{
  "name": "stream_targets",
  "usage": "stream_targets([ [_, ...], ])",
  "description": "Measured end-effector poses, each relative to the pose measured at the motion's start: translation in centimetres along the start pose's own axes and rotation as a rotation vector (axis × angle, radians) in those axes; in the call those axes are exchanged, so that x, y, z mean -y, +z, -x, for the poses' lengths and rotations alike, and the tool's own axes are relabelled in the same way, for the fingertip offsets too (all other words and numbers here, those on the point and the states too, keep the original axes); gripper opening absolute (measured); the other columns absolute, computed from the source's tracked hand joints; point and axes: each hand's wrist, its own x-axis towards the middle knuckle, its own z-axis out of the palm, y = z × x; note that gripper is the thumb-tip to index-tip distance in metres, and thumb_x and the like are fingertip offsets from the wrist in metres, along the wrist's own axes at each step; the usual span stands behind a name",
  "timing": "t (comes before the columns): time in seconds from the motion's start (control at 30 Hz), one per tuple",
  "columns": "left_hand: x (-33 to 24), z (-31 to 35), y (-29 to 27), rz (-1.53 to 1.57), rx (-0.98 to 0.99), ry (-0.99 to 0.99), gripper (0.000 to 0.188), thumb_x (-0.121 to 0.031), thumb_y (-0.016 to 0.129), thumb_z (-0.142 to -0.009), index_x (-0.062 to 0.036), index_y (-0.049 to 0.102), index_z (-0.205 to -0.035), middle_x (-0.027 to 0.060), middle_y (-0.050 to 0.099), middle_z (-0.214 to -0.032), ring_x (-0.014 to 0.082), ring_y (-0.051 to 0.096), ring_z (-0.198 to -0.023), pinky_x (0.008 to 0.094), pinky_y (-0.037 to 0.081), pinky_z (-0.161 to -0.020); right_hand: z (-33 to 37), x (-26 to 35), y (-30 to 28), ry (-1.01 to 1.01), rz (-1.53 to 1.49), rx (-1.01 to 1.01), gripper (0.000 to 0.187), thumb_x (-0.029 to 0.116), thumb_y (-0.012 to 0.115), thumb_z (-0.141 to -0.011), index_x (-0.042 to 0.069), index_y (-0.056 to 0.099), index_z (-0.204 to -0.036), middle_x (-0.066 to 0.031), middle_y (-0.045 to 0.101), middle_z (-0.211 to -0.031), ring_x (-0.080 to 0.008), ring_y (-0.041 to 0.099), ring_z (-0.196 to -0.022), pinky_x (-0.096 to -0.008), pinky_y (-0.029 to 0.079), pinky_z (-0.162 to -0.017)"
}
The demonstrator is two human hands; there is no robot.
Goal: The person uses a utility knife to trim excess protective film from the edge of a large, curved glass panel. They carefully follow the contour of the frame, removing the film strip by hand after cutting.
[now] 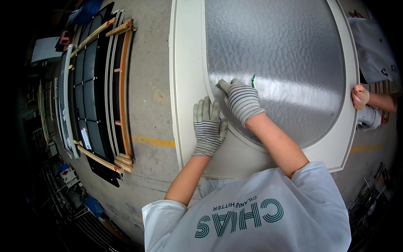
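Note:
A large off-white panel [188, 67] lies before me, with a textured, frosted glass pane [273, 46] set in its rounded opening. My left hand [208, 128], in a grey striped work glove, rests flat on the panel's left border, fingers stretched toward the glass edge. My right hand [242, 101], gloved alike, is closed at the left edge of the glass. A small dark tip shows at its fingers; what it belongs to is hidden. Just right of that hand, a thin green strip [253, 81] stands out against the glass.
At the right edge of the panel is a co-worker's hand [360, 97], beside a grey garment [371, 48]. Dark framed panels [88, 84] with wooden battens [124, 92] stand to the left. A yellow line [153, 141] crosses the concrete floor [151, 84].

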Motion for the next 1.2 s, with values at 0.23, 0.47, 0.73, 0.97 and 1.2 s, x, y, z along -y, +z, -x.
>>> stream_targets([
  [0.23,0.0,-0.1,0.0,0.004,-0.016,0.02,0.059,-0.027,0.053,-0.087,-0.0003,0.043,-0.139,0.03,0.04,-0.14,0.049,0.038,-0.127,0.0594,0.027,-0.109,-0.2,-0.2,0.4,-0.024,-0.009,-0.053,0.033,0.025,0.055,-0.09,0.017,0.061,-0.121,-0.0121,0.062,-0.094,-0.0309,0.065,-0.081,-0.0443,0.052,-0.068],
  [0.47,0.2,-0.1,0.3,0.02,-0.063,0.048,0.059,-0.025,0.054,-0.088,-0.0036,0.041,-0.142,0.0297,0.041,-0.138,0.0493,0.041,-0.124,0.0598,0.03,-0.106,-0.8,-2.7,0.7,-0.226,0.043,-0.004,0.027,0.029,0.055,-0.092,0.02,0.064,-0.115,-0.0073,0.065,-0.096,-0.0257,0.065,-0.089,-0.0409,0.053,-0.076],
  [0.73,-0.3,-0.4,0.0,0.004,-0.069,0.049,0.057,-0.023,0.053,-0.088,-0.0045,0.042,-0.141,0.0296,0.042,-0.137,0.049,0.042,-0.123,0.0591,0.031,-0.106,-4.8,-3.8,0.9,-0.356,0.003,-0.151,0.034,0.016,0.062,-0.083,0.024,0.067,-0.116,-0.0063,0.064,-0.093,-0.0265,0.062,-0.088,-0.0399,0.052,-0.075],
  [0.97,-0.3,-0.3,0.0,-0.006,-0.079,0.049,0.056,-0.024,0.052,-0.09,-0.0051,0.043,-0.141,0.0298,0.042,-0.136,0.0495,0.042,-0.122,0.0585,0.032,-0.105,-3.8,-4.3,-1.1,-0.431,-0.051,0.033,0.026,0.018,0.059,-0.089,0.03,0.07,-0.109,-0.0056,0.063,-0.084,-0.0269,0.063,-0.078,-0.0407,0.05,-0.072],
  [1.2,0.0,-0.3,0.3,0.065,-0.144,0.095,0.05,-0.024,0.053,-0.089,-0.0042,0.05,-0.134,0.0295,0.046,-0.132,0.0488,0.046,-0.118,0.0573,0.036,-0.103,-3.1,-4.4,-1.0,-0.382,-0.028,0.166,0.028,0.018,0.058,-0.09,0.035,0.069,-0.11,-0.0039,0.061,-0.081,-0.0255,0.063,-0.077,-0.0431,0.048,-0.08],
])
